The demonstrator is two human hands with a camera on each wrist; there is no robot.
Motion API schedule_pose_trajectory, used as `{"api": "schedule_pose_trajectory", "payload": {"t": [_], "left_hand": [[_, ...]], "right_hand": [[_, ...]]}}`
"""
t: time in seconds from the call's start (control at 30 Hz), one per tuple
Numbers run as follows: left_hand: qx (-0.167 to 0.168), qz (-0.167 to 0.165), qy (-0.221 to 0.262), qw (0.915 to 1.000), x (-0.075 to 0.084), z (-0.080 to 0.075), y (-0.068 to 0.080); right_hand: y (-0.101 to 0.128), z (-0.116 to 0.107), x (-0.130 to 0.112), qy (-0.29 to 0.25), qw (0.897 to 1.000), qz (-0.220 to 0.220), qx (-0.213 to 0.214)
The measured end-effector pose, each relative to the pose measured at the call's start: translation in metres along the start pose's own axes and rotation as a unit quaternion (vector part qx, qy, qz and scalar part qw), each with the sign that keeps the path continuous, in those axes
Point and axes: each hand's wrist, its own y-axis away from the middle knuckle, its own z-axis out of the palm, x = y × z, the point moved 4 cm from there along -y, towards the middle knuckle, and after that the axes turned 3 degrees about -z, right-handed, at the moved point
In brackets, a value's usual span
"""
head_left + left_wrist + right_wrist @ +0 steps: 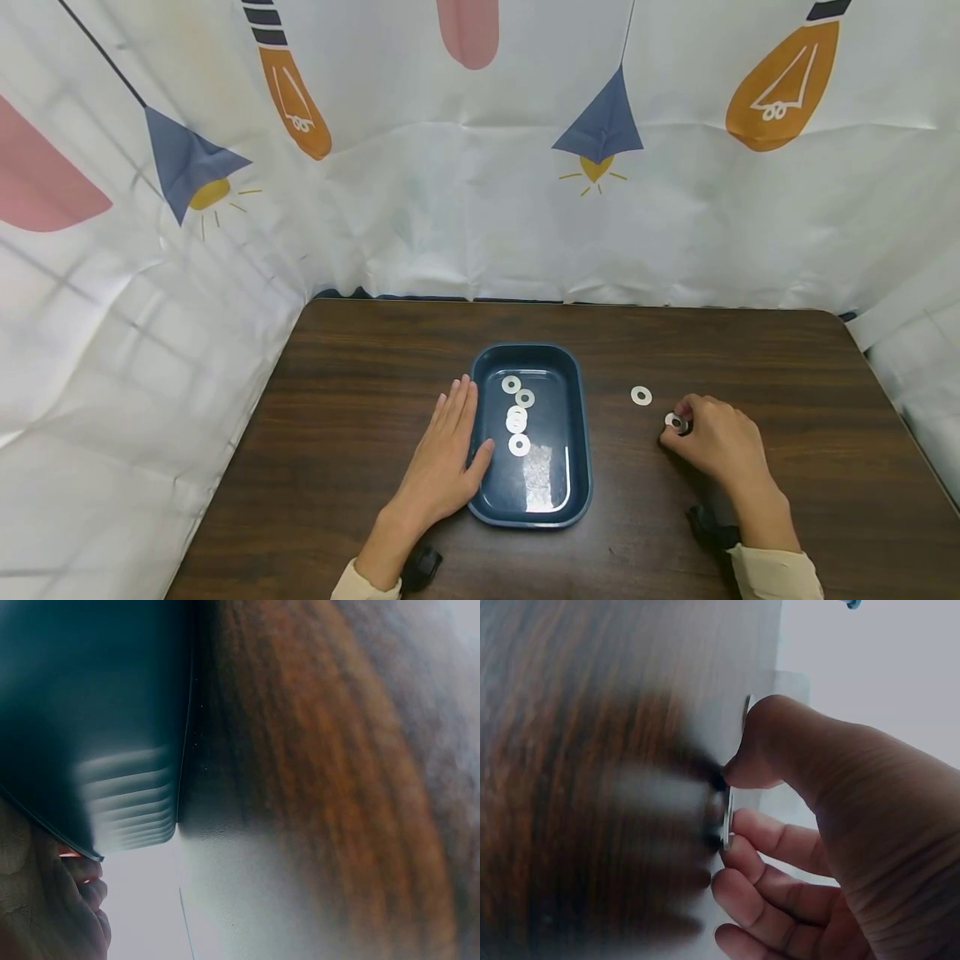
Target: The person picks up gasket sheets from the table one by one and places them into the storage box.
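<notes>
At the lower right of the head view, a washer (677, 422) is pinched on the bench (360, 400) between the thumb and curled fingers of the right hand (716, 446). In the right wrist view the same washer (726, 819) is seen edge-on, tipped up off the wood, with the thumb above it and the fingertips (739, 841) below; it is judged to be mid-lift and not yet clear of the surface. A second washer (641, 395) lies flat just up and left of that hand, untouched.

At centre frame, the left hand (444, 458) is laid flat with straight fingers on the bench against the left wall of the blue tray (577, 467), the thumb touching its rim; nothing is gripped by it. In the left wrist view only the tray's dark wall (90, 712) and blurred wood are shown.

Inside the tray, about five washers (517, 417) are gathered in its upper half, some overlapping so the exact count cannot be told. The work is judged to be well advanced: most pieces are already in the tray, and two are left outside it, one of them in hand.
</notes>
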Motion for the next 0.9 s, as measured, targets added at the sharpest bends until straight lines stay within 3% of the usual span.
{"api": "schedule_pose_trajectory", "payload": {"t": [0.5,0.9], "left_hand": [[0.004,-0.006,-0.001,1.0000,0.0009,-0.0001,0.0007],[0.000,-0.005,-0.003,1.0000,0.0008,-0.0009,0.0003]], "right_hand": [[-0.0021,0.0017,0.0070,-0.016,0.999,-0.046,0.011],[-0.0032,-0.0013,-0.0006,-0.024,0.997,-0.074,0.025]]}}
